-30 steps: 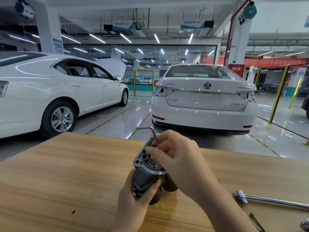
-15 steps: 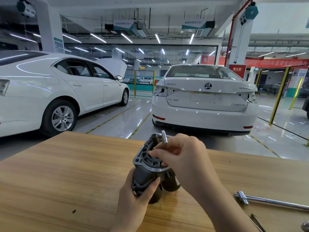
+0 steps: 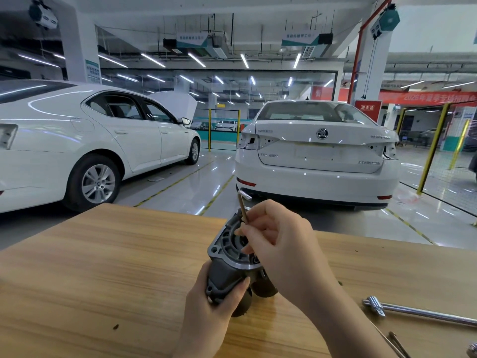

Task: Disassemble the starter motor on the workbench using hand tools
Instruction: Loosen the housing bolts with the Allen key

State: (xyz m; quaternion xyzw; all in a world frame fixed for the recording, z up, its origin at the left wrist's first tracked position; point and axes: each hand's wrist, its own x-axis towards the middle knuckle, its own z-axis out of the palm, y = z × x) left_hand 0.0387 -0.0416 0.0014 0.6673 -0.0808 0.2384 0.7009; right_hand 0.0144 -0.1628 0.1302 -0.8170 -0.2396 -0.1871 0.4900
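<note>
Two hands busy, left hand point(image 3: 206, 308) gripping starter motor point(image 3: 232, 264), right hand point(image 3: 281, 244) above pinching hex key point(image 3: 243, 208)

My right hand point(image 3: 281, 244) covers the lower end of the hex key point(image 3: 243, 208), so I cannot tell where its tip sits in the starter motor point(image 3: 232, 264). My left hand point(image 3: 209, 313) hides the rear of the motor's body, and both forearms run off the bottom edge. At the right edge, the long chrome bar point(image 3: 423, 312) is cut off, as are the thin tool point(image 3: 397, 343) below it and a small metal piece point(image 3: 472, 349) in the corner, which I cannot identify. The hanging signs point(image 3: 191, 38) are too blurred to read.
</note>
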